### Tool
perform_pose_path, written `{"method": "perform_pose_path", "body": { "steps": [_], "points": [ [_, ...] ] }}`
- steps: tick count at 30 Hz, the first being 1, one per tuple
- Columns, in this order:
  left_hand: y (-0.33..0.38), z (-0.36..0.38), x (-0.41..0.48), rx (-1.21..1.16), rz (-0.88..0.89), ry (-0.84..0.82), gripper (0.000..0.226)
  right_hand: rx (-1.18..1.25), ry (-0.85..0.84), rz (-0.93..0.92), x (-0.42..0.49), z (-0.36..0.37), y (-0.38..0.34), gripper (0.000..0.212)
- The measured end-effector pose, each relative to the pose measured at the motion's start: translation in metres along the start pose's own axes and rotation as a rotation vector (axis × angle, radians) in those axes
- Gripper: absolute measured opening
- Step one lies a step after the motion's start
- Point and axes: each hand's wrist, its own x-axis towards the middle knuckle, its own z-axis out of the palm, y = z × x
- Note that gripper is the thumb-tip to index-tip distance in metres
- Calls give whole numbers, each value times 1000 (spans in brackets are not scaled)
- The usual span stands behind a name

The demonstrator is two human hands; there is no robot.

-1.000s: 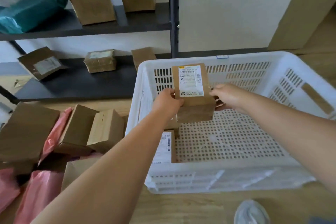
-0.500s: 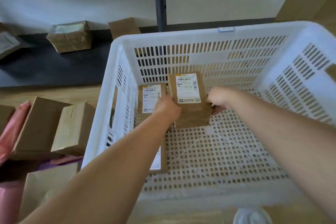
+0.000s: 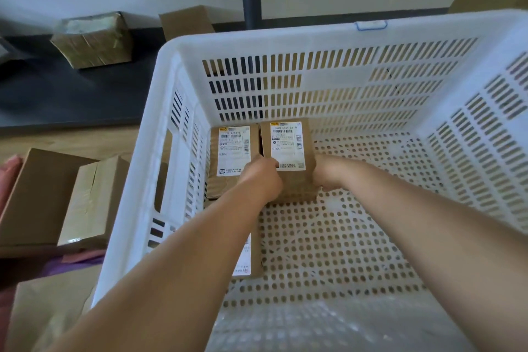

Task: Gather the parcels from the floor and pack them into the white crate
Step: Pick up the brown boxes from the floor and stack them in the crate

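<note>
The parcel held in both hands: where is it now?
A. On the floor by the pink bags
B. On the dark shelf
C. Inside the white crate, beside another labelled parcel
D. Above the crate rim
C: the parcel, gripped by the left hand and the right hand, sits low inside the white crate, right of another labelled parcel.

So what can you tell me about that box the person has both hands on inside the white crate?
The held box is plain brown cardboard, small and rectangular, with a white shipping label covering most of its upper face, printed with barcodes and small text. It sits in the far left part of the white crate, at or just above the perforated floor, right beside a similar labelled box. The left hand grips its left side and the right hand its right side.
</note>
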Motion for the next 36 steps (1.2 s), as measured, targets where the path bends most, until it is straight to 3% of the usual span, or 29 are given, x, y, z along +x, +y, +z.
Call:
{"method": "perform_pose_path", "body": {
  "steps": [4,7,13,19,23,27,31,36],
  "points": [
    [3,-9,-7,15,84,27,46,-4,39,-33,-3,-6,-4,30],
    [2,-24,-23,-205,43,39,51,103,139,-80,-5,-13,-9,26],
    [-7,-62,-73,-477,78,248,49,218,274,-109,-50,-29,-40,50],
    [-26,-100,-144,-687,131,426,41,270,581,-312,-106,-36,-87,32],
    [-55,-128,-197,-947,142,497,23,425,721,-390,-153,-28,-129,29],
    [-118,-140,-234,-1105,91,538,16,641,725,-483,-192,6,-172,23],
    [-206,-128,-254,-1039,-82,510,14,634,562,-614,-226,50,-210,26],
    [-279,-85,-268,-941,-348,622,18,512,445,-676,-243,127,-236,25]
  ]
}}
